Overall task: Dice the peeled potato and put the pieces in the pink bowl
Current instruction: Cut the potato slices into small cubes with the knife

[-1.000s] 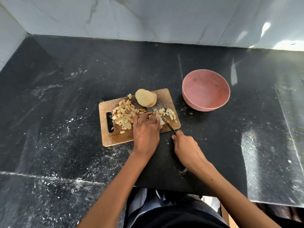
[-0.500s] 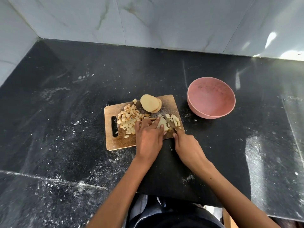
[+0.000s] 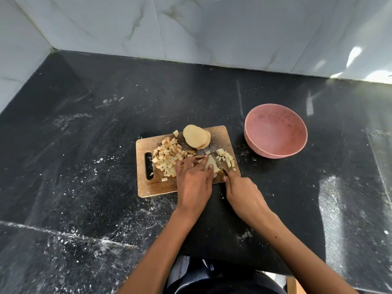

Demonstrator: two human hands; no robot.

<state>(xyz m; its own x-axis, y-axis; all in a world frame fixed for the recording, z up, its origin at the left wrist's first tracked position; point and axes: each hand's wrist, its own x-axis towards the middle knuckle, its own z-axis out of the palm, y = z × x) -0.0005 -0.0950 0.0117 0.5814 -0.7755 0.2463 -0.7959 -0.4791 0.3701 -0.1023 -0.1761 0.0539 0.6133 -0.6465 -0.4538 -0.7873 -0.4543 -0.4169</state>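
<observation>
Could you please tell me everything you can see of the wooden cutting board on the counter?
The wooden cutting board is a light-brown rectangle with rounded corners and a slot handle at its left end. It lies flat on the black counter, left of the pink bowl. It carries a heap of diced potato, stacked potato slices and more dice at its right. The left hand presses a slice on it; the right hand holds a knife there.
</observation>
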